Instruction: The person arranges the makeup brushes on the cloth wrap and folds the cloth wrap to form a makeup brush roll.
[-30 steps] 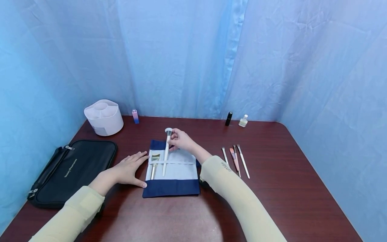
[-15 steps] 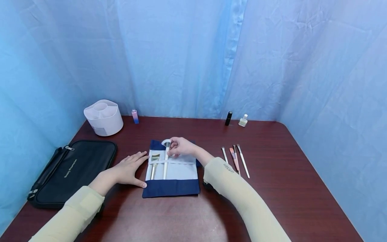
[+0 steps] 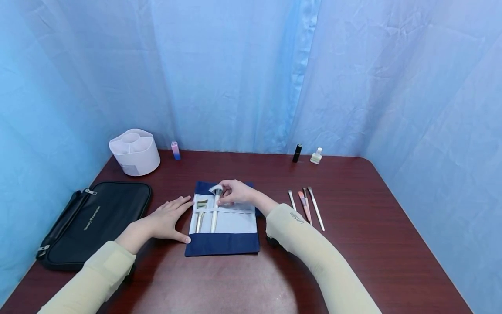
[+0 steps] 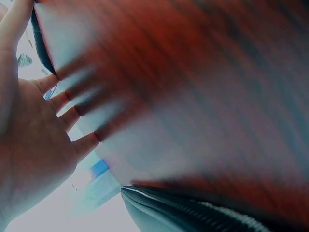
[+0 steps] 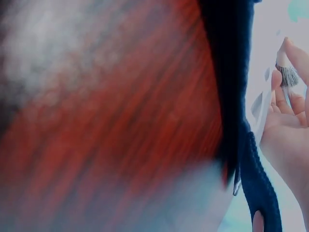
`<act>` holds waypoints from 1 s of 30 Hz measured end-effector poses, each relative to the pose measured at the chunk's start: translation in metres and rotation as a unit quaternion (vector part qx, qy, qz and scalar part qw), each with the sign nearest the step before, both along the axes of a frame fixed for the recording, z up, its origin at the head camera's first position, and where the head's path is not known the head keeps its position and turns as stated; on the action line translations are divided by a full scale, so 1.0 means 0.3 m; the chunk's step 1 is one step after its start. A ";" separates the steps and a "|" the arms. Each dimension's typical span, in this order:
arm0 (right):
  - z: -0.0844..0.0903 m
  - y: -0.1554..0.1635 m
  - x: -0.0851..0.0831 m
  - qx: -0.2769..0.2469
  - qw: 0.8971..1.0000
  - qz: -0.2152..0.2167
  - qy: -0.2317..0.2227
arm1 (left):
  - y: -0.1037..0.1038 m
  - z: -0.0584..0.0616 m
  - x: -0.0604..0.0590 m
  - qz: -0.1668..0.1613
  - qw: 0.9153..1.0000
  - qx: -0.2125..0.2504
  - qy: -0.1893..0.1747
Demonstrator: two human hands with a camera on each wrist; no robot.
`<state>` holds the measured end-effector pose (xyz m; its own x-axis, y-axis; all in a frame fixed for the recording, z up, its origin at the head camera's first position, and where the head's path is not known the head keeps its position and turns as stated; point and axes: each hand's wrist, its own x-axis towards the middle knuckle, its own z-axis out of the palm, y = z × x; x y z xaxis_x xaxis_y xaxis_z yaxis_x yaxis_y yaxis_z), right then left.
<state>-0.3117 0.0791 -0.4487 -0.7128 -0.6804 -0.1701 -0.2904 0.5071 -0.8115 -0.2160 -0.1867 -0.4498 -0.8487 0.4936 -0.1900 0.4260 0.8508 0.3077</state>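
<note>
Roll (image 3: 221, 245), one, open on the surface (image 3: 219, 283). Left hand (image 3: 168, 220): fingers spread, at roll's left edge. In roll: gold brush (image 3: 199, 220), one; white brush (image 3: 214, 221), one, right hand (image 3: 237, 192), fingers pinching it. Loose brushes (image 3: 317, 211), four, rightward; surface running past to its right edge.

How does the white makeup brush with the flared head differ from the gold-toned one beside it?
The white, flare-headed makeup brush is pinched in the person's right grip; the gold-toned, square-headed makeup brush is in neither hand. The white brush's head spreads into pale tips, while the gold brush's looks squarer. Both lie over the navy-and-pale fabric roll, heads pointing away from the person.
</note>
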 end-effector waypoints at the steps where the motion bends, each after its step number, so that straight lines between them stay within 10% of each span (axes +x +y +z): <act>1: 0.000 -0.002 0.001 0.006 1.000 0.002 0.010 | 0.000 0.000 0.000 0.001 1.000 -0.001 0.000; 17: 0.112 0.117 -0.001 0.018 0.996 -0.031 0.082 | 0.003 -0.002 -0.001 -0.003 1.000 -0.002 0.011; 30: 0.172 0.394 0.094 0.066 0.973 -0.096 0.199 | 0.006 0.001 0.003 -0.006 1.000 0.002 0.008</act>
